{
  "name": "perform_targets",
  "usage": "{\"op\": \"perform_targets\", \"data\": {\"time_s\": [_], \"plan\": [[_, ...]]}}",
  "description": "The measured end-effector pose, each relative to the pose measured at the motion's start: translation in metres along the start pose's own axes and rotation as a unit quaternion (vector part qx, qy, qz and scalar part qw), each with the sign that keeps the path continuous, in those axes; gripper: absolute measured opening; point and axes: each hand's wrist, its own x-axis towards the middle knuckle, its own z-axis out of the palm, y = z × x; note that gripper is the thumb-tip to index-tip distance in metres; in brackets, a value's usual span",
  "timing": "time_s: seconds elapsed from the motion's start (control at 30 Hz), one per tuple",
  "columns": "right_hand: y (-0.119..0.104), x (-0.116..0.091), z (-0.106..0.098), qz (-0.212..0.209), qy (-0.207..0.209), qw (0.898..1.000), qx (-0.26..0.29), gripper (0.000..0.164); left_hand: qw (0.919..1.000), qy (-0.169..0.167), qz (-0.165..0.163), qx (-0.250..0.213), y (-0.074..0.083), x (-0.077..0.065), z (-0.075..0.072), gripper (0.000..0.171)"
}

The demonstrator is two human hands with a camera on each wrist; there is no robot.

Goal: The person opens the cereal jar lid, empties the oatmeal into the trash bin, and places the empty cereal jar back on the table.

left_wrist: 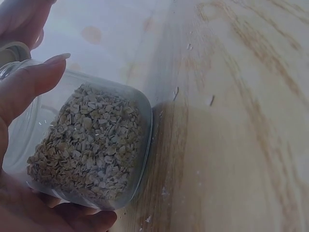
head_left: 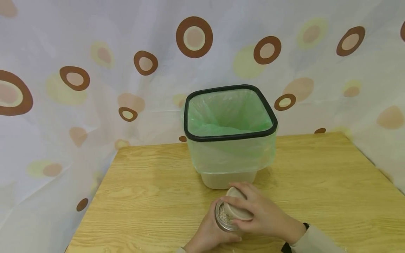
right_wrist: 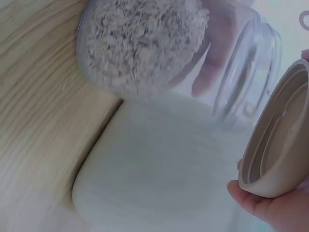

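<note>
A clear jar (left_wrist: 91,140) partly filled with oat flakes (right_wrist: 145,38) is gripped by my left hand (head_left: 210,228), its fingers and thumb wrapped around the side. My right hand (head_left: 262,211) pinches a beige screw lid (head_left: 238,207) by its rim. In the head view the lid overlaps part of the jar's mouth. The right wrist view shows the lid's threaded underside apart from the jar's glass neck (right_wrist: 241,72). Oat flakes are visible through the jar's opening from above.
Behind the hands stands a pale bin with a black rim (head_left: 234,136) and a green bag liner (head_left: 234,154). Small bits lie scattered on the wooden table (head_left: 142,196). A patterned sheet (head_left: 164,88) hangs behind the table.
</note>
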Motion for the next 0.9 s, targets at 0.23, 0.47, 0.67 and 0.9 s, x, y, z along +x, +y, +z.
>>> {"op": "perform_targets", "data": {"time_s": [0.23, 0.47, 0.67, 0.9], "plan": [[0.009, -0.012, -0.008, 0.009, 0.037, 0.999, -0.026, 0.048, 0.9994, 0.002, -0.010, 0.033, 0.000, 0.002, -0.001, 0.102], [0.018, -0.030, -0.014, 0.031, 0.060, 0.996, -0.054, 0.046, 0.9990, 0.007, -0.002, 0.044, -0.002, 0.002, 0.001, 0.102], [0.025, -0.042, -0.018, 0.054, 0.058, 0.994, -0.073, 0.043, 0.9988, 0.005, -0.009, 0.049, -0.002, 0.003, 0.001, 0.106], [0.029, -0.055, -0.015, 0.074, 0.034, 0.993, -0.081, 0.047, 0.9984, 0.013, -0.016, 0.054, -0.001, 0.002, 0.001, 0.109]]}}
